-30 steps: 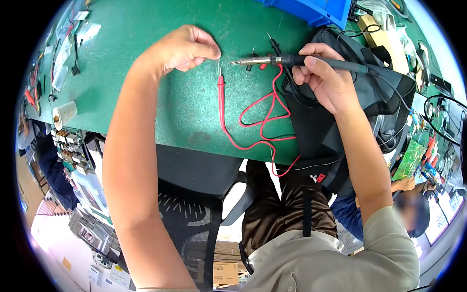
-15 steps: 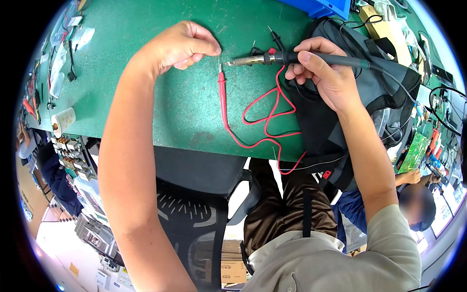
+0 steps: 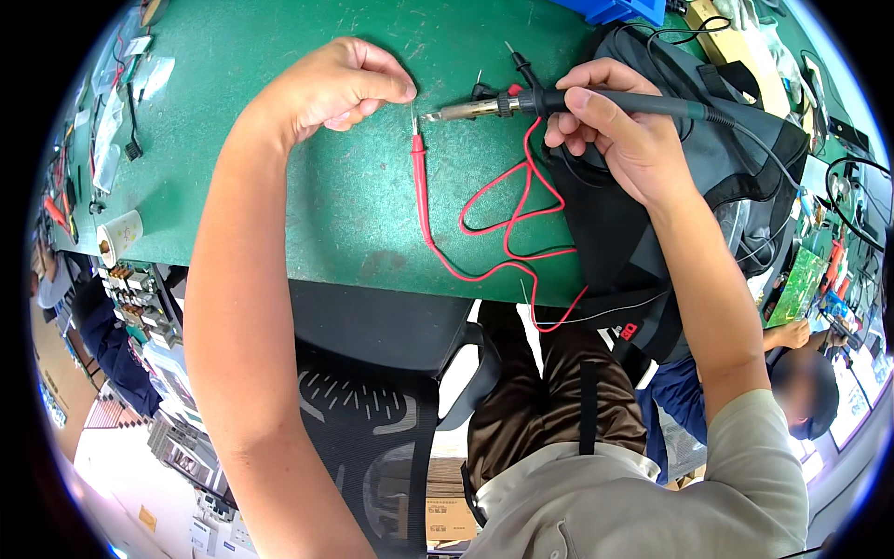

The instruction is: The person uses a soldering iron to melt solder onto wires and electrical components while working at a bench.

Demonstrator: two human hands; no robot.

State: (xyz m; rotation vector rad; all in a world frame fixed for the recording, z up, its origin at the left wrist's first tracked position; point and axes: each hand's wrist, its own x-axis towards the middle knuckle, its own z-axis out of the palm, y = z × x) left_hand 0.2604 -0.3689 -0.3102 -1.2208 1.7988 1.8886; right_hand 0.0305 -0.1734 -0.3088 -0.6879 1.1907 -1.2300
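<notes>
My left hand is closed in a pinch on a thin metal piece, apparently wire, just above the tip of a red test probe. Whether it joins that tip, I cannot tell. The probe's red lead lies looped on the green bench. In my right hand is a soldering iron with a dark handle, held level, its metal tip close beside the probe's tip. Behind the iron lie a black probe and a small red plug.
A black-grey bag covers the bench's right part. A blue bin sits at the back, a paper cup and cables at the left. A co-worker works at the right near a green board. A chair stands below the bench.
Both hands have moved slightly up the picture; the left also slightly leftward. The iron's tip has shifted left, nearer the red probe's tip.
</notes>
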